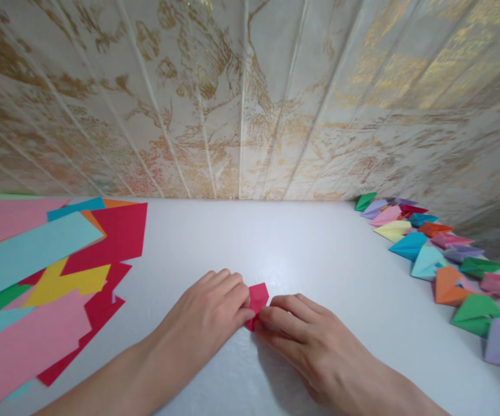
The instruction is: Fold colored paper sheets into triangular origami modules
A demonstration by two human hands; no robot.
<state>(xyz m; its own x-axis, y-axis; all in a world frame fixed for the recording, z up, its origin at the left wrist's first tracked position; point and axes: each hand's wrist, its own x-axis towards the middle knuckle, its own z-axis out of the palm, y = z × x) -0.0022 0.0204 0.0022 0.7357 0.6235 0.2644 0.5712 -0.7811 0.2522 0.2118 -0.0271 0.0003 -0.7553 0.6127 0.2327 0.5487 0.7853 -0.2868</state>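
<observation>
A small folded piece of red paper (259, 296) lies between my two hands, low in the middle of the head view. My left hand (217, 303) grips its left side, with the thumb pressed on the near edge and the fingers curled. On its right side, the bent fingers of my right hand (304, 329) pinch the lower right part. The fingers cover much of the paper, so its full shape is hidden. Both hands rest at the white table (250, 237).
To the left lies an overlapping pile of coloured paper, with a light blue strip (37, 251), a pink sheet (37, 346) and a red sheet (119, 237). Along the right edge run rows of folded paper pieces, among them an orange one (448, 284). A patterned wall (232, 104) borders the table's back.
</observation>
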